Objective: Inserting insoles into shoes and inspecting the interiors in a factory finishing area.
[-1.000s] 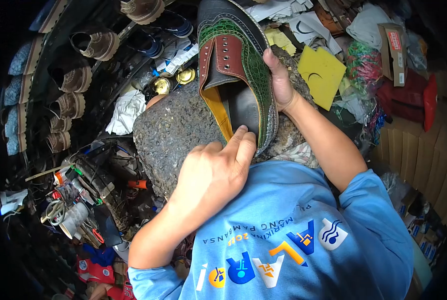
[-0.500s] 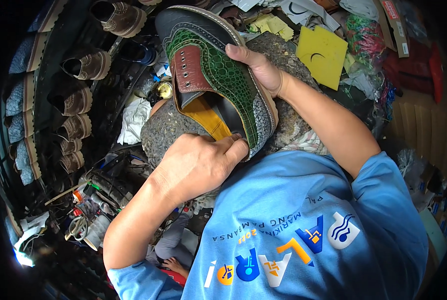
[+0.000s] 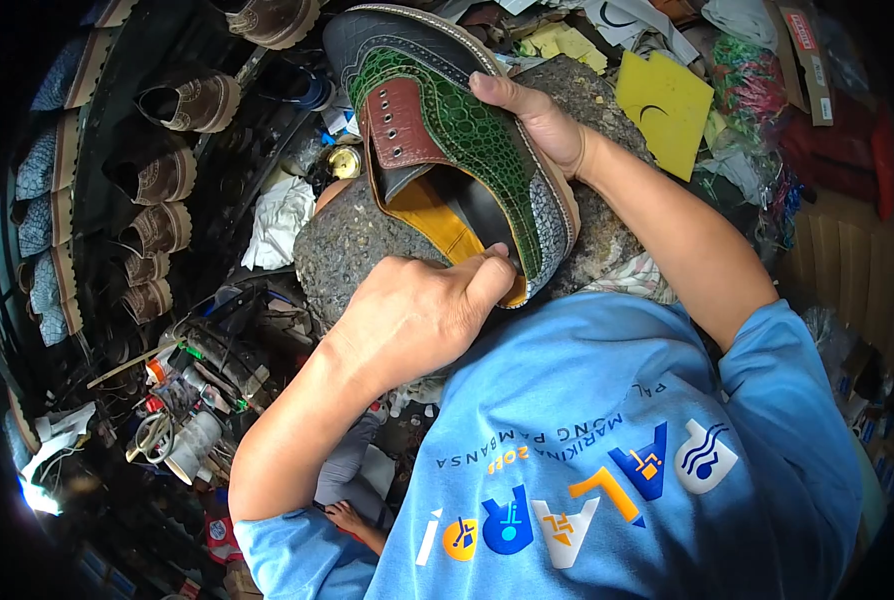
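Observation:
A shoe [image 3: 464, 130] with green scale-patterned sides, a black toe and a reddish-brown eyelet panel is tilted above a rough grey stone [image 3: 352, 245]. It has no laces. Along its outer side my right hand [image 3: 542, 125] grips it, thumb on the upper, the other fingers hidden behind. My left hand [image 3: 427, 305] is closed at the heel end of the opening, pinching the rim, with the thumb tip showing there. Yellow lining [image 3: 422, 215] shows inside the shoe. Most of my left fingertips are hidden.
Several brown shoes [image 3: 192, 102] stand on a dark rack at the left, beside blue-grey cracked-pattern ones [image 3: 39, 220]. A yellow sheet [image 3: 665, 112] and scraps lie at right. Crumpled white paper [image 3: 275, 225] and a round tin [image 3: 344, 162] lie left of the stone. Another person's grey-clad leg [image 3: 345, 465] shows below.
The whole view has shifted a little, so shoe and hands sit slightly farther right. My left hand has shifted at the heel rim, and its thumb tip stands higher. The right hand keeps its grip.

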`<state>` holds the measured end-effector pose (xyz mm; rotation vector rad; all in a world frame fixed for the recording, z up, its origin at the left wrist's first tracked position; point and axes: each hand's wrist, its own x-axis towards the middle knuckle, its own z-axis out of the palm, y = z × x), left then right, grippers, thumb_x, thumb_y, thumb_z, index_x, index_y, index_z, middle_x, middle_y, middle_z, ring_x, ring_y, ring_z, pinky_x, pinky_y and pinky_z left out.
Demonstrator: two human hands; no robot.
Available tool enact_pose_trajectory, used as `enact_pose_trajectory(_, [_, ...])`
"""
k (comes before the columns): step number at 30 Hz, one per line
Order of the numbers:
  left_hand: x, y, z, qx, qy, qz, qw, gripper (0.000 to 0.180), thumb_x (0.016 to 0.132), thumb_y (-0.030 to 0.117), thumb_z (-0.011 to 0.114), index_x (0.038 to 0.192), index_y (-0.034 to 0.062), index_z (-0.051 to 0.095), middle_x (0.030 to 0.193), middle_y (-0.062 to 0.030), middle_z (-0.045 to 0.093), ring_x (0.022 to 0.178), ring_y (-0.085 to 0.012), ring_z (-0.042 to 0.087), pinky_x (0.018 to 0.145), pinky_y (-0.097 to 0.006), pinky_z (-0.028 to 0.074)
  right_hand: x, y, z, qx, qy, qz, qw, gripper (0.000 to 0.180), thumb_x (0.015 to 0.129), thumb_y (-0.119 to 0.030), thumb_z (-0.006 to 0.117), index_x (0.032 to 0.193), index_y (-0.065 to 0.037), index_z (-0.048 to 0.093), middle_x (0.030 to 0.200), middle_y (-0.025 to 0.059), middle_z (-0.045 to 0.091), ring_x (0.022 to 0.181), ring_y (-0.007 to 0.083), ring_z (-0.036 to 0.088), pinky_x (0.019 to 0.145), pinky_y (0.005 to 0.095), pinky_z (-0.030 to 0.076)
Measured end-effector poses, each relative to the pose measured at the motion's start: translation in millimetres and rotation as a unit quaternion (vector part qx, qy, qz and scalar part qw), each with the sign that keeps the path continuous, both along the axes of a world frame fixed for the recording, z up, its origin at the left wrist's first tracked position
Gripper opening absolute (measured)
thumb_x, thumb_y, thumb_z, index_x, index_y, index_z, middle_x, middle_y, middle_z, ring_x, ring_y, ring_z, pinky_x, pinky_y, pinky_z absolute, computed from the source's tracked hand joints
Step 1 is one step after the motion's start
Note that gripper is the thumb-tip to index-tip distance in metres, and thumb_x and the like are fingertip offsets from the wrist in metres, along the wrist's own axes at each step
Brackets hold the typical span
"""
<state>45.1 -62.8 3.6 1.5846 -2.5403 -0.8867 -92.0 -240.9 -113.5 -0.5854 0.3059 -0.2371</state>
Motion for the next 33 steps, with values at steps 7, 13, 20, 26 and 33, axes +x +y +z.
enact_pose_trajectory(7, [15, 2, 1, 0.085, 0.073, 0.085, 0.99, 0.043, 0.081, 0.006, 0.065, 0.122, 0.004, 0.051, 0.103, -0.0151, 0.074, 0.069, -0.0356, 0.072, 0.06, -0.047, 0.058, 6, 2, 5, -0.011, -0.003, 0.047, 0.999, 0.059, 0.094, -0.042, 0.075, 0.135, -0.001, 0.061, 0.116, 0.0122, 0.074, 0.098, 0.0169, 0.075, 0.091, 0.0307, 0.063])
enact_pose_trajectory(13, [1, 22, 7, 0.024, 0.164, 0.195, 0.967, 0.064, 0.074, 0.003, 0.071, 0.133, 0.0014, 0.046, 0.14, -0.0177, 0.064, 0.07, -0.0356, 0.071, 0.066, -0.045, 0.059, -1, -3, -7, 0.007, -0.037, 0.003, 0.999, 0.062, 0.095, -0.042, 0.075, 0.138, 0.0, 0.058, 0.12, 0.0143, 0.073, 0.102, 0.0188, 0.075, 0.094, 0.0324, 0.063])
enact_pose_trajectory(20, [-51, 44, -12, -0.062, -0.001, 0.192, 0.979, 0.048, 0.083, 0.004, 0.063, 0.126, -0.0066, 0.047, 0.123, -0.0322, 0.067, 0.067, -0.0409, 0.071, 0.062, -0.05, 0.06, -3, 1, -2, -0.019, -0.006, 0.019, 1.0, 0.063, 0.096, -0.046, 0.072, 0.137, 0.0, 0.059, 0.12, 0.0126, 0.073, 0.102, 0.0173, 0.073, 0.093, 0.0309, 0.062])
enact_pose_trajectory(26, [-26, 42, 1, 0.071, 0.256, 0.329, 0.906, 0.077, 0.077, 0.001, 0.069, 0.143, -0.0019, 0.031, 0.13, -0.0256, 0.067, 0.08, -0.0429, 0.072, 0.075, -0.049, 0.059, -9, 3, 0, -0.035, -0.004, -0.008, 0.999, 0.062, 0.095, -0.044, 0.073, 0.135, 0.001, 0.06, 0.119, 0.0141, 0.073, 0.103, 0.0191, 0.074, 0.094, 0.0331, 0.062])
enact_pose_trajectory(33, [-69, 44, -10, -0.019, 0.074, 0.289, 0.954, 0.046, 0.088, 0.005, 0.055, 0.132, -0.0057, 0.046, 0.135, -0.0392, 0.058, 0.068, -0.0444, 0.072, 0.062, -0.052, 0.061, -29, 0, -9, -0.113, 0.042, -0.044, 0.992, 0.08, 0.095, -0.056, 0.068, 0.147, 0.002, 0.05, 0.14, 0.0159, 0.064, 0.127, 0.0232, 0.063, 0.117, 0.0406, 0.045])
